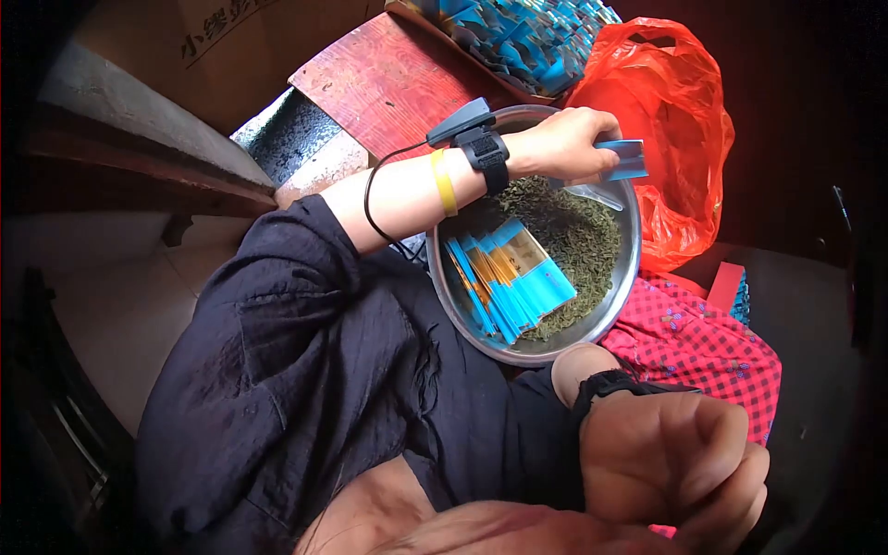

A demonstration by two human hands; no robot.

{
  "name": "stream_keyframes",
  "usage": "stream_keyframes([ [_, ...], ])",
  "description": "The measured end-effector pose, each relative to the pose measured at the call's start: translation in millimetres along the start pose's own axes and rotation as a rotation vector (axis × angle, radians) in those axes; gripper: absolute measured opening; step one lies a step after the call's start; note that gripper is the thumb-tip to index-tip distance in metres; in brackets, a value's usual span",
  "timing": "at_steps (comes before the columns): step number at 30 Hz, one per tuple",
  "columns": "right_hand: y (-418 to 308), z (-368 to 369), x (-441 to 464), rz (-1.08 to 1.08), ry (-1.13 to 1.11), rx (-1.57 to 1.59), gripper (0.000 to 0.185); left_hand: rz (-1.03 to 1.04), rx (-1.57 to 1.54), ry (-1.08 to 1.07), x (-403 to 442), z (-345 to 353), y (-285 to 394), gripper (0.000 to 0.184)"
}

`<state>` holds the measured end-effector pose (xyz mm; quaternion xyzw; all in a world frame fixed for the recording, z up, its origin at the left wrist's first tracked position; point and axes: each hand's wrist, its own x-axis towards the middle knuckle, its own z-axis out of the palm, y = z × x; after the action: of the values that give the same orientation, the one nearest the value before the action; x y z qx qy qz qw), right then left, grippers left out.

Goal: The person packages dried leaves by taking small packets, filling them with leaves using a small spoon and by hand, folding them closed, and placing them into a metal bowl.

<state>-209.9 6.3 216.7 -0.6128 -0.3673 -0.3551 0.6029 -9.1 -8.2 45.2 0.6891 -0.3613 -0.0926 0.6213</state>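
Observation:
My left hand [575, 146], with a black strap at the wrist, reaches over the far rim of a metal basin [442, 277]. Its fingers are closed on a small blue packet [631, 159]. Below that hand, a piece of clear plastic [597, 194] lies against the dried green leaves [592, 245] in the basin. A fanned stack of blue and gold packets [513, 282] rests on the leaves at the near side. Close to the camera at lower right, my right hand [671, 467] is raised with curled fingers; whatever they may hold is hidden.
Beyond the basin stands a red wooden board [388, 83] beside a box packed with blue packets [527, 42]. An orange-red plastic bag [684, 120] sits open at the right. Red checked cloth [712, 351] lies below it. A cardboard box [139, 55] and a grey ledge [139, 120] are at left.

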Motion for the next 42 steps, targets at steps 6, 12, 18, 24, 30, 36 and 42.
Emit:
stream_keyframes([
  [6,-5,9,4,-0.071,0.356,0.286,0.010,-0.100,-0.073,-0.054,-4,-4,8,0.031],
  [12,-12,-29,14,0.300,-0.096,0.184,0.015,-0.033,-0.026,-0.017,-2,-1,1,0.030],
  [18,-19,-8,2,0.339,0.113,0.158,0.014,-0.030,-0.070,-0.044,-2,3,-2,0.024],
  [24,-13,-18,-6,0.191,-0.055,0.239,0.015,-0.016,-0.032,-0.051,-5,-1,5,0.024],
  [30,-33,15,2,0.339,0.247,-0.028,0.014,-0.023,-0.069,-0.064,-6,0,7,0.024],
  [36,-8,-32,9,0.175,-0.026,0.184,0.003,-0.022,-0.308,-0.097,-11,-18,40,0.022],
  [42,63,-81,18,0.362,0.053,-0.087,0.013,0.102,-0.033,0.178,-9,-99,22,0.016],
])
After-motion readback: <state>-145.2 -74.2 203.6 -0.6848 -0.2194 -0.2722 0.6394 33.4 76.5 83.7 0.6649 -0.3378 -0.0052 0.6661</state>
